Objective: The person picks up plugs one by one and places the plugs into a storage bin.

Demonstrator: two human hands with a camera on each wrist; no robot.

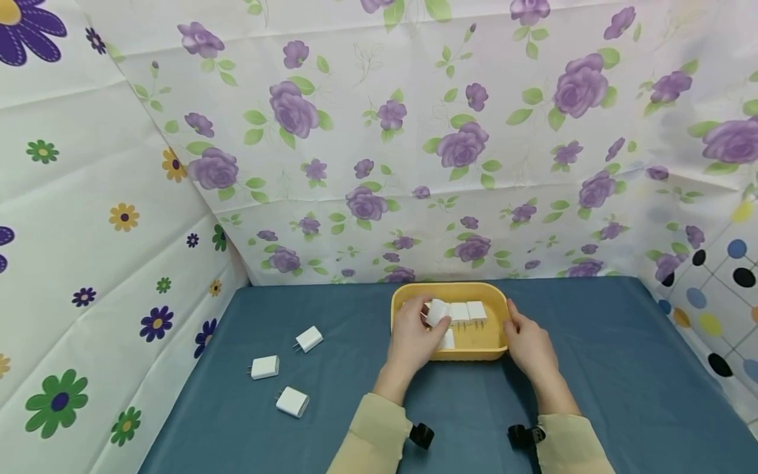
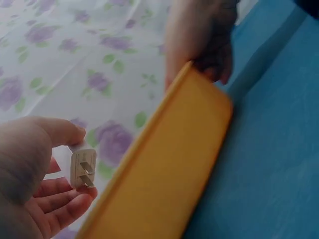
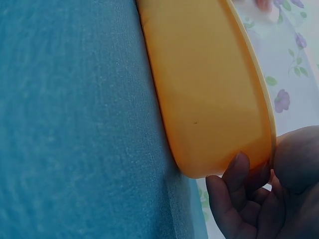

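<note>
My left hand (image 1: 412, 337) pinches a white charger plug (image 1: 439, 312) over the left part of a yellow tray (image 1: 474, 355). In the left wrist view, the two metal prongs of this charger plug (image 2: 83, 168) face the camera, above the tray's rim. The right hand (image 1: 530, 342) grips the tray's right end; in the right wrist view its fingers (image 3: 236, 172) lie against the outer wall, and the thumb is at the rim. Inside the tray, white charger plugs (image 1: 476, 311) stand side by side along the back, with another (image 1: 449, 339) nearer the front. The left hand partly hides the tray's left side.
Three white charger plugs lie apart on the blue tablecloth to the left: one farther back (image 1: 309, 339), one in the middle (image 1: 264, 367) and one nearer (image 1: 293, 402). A flowered sheet (image 1: 367, 230) hangs behind the table, with patterned sheets at both sides.
</note>
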